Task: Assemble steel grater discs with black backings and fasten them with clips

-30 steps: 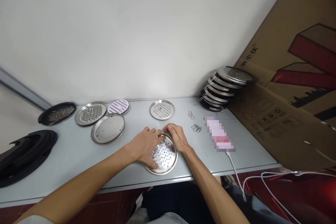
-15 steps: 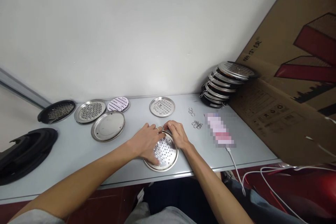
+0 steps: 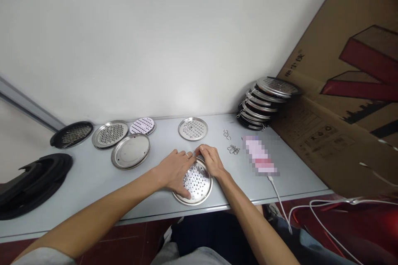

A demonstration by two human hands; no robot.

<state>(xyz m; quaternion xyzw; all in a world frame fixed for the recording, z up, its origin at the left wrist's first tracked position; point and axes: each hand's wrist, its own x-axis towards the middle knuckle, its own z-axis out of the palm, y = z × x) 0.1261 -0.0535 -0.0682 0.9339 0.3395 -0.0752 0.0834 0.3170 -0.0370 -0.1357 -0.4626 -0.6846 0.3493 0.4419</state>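
A round metal grater disc (image 3: 199, 182) lies near the table's front edge, under both hands. My left hand (image 3: 177, 169) grips its left side, thumb across the perforated face and fingers at the far rim. My right hand (image 3: 210, 159) curls at the far right rim with its fingertips pinched together; whatever they hold there is hidden. Beyond my hands lies another grater disc (image 3: 193, 128). To the right are small metal rings (image 3: 227, 134) and a little heap of metal clips or rings (image 3: 233, 149), too small to make out fully.
On the left lie plain metal discs (image 3: 130, 151), a grater disc (image 3: 111, 134), a white perforated disc (image 3: 142, 126), a black-rimmed grater (image 3: 72, 134) and black curved parts (image 3: 37, 186). A stack of assembled discs (image 3: 264, 103) leans by a cardboard box (image 3: 326, 132). A blurred phone (image 3: 260, 154) trails a white cable.
The view has shifted slightly. Both hands stay at the far rim of the grater disc with almost the same hold.
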